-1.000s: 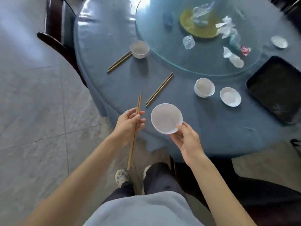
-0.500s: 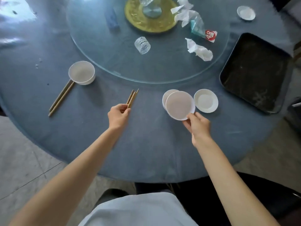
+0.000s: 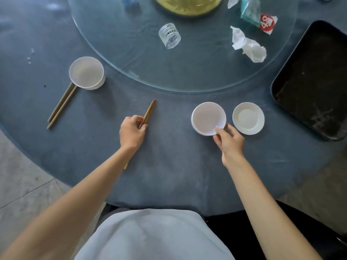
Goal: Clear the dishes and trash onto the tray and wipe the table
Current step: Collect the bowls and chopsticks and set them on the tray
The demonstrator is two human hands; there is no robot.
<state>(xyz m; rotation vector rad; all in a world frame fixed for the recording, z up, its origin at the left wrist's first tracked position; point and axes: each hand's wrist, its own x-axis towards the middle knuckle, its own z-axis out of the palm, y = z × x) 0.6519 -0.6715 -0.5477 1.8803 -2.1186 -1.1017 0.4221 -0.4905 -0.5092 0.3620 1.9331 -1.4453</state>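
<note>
- Left hand (image 3: 132,131): closed around a pair of chopsticks (image 3: 148,114), gripped near mid-length; tips project up and to the right beyond the fingers (image 3: 139,121), tail end shows below the wrist, low over the desk (image 3: 169,166).
- Right hand (image 3: 229,140): thumb and fingertips pinched on the near rim of a white bowl (image 3: 208,118), nested in a second bowl of the same kind (only its edge visible beneath).
- Small white saucer (image 3: 248,118): flat on the desk, just beside the stacked bowls on the right, apart from the right hand.
- Black tray (image 3: 311,79): at the right edge of the desk, well apart from both hands.
- Further bowl (image 3: 86,73): on the left, touching one end of a second chopstick pair (image 3: 62,106) lying on the cloth.
- Glass turntable (image 3: 131,59): carries a tipped clear cup (image 3: 169,35), a crumpled napkin (image 3: 247,46) and a red-and-white wrapper (image 3: 268,23).
</note>
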